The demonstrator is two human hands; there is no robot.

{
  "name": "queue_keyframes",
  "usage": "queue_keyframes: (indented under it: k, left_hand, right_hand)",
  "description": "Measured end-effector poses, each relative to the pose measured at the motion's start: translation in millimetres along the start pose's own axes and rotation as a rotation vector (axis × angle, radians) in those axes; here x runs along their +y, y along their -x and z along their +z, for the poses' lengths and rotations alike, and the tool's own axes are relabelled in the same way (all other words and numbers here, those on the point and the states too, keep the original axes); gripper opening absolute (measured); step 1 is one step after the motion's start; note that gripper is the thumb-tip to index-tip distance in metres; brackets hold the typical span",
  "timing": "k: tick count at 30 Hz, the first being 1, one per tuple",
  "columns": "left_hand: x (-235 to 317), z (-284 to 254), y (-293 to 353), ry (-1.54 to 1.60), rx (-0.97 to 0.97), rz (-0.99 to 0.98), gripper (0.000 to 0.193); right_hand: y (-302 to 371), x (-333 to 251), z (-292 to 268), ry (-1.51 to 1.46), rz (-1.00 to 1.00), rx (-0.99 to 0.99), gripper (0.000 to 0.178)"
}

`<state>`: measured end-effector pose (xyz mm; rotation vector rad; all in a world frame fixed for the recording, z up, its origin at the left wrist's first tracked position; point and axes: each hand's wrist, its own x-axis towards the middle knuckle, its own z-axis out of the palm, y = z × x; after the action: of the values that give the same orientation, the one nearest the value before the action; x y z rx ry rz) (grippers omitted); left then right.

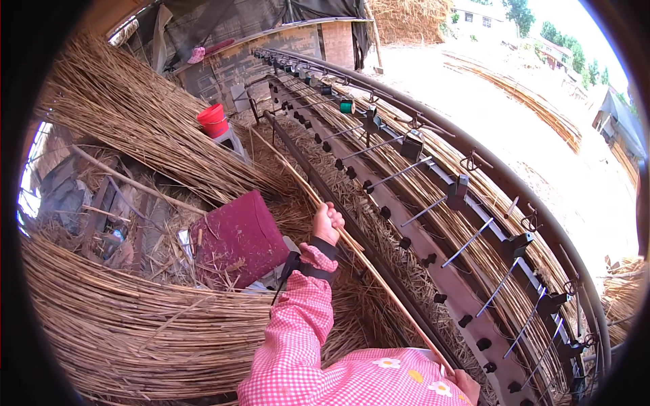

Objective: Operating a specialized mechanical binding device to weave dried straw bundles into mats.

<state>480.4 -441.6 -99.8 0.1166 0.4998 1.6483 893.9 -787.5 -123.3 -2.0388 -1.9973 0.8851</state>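
Note:
A few long, thin reeds [396, 302] slant across in front of me, from the far end of a metal rail down to my lower right. Closed around them at about mid-length is my left hand [328, 224], at the end of a pink checked sleeve with a black band at the wrist. My right hand [467, 386] is at their near end, low at the picture's edge, its fingers bent and partly hidden by my clothing. Just right of the reeds runs a long weaving frame [428, 258] with metal rods, black blocks and reeds laid along it.
Large heaps of reeds lie far left [128, 101] and near left [149, 345]. Between them a dark red padded board [237, 240] rests on debris. A red bucket [213, 122] stands on a block. A curved dark pipe [504, 166] bounds the frame's right side.

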Motion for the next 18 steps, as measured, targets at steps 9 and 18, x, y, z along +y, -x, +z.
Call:
queue_keyframes:
  k: [9,18]
  left_hand:
    - [-61.6,-162.8,-26.7,-0.013,0.404,-0.271,0.022]
    - [-8.5,56.8,29.4,0.038,-0.354,0.003,0.028]
  right_hand:
    - [22.5,-12.9,-29.9,0.054,0.153,-0.108,0.017]
    - [47.8,-41.2,-22.6,-0.080,0.185,0.202,0.018]
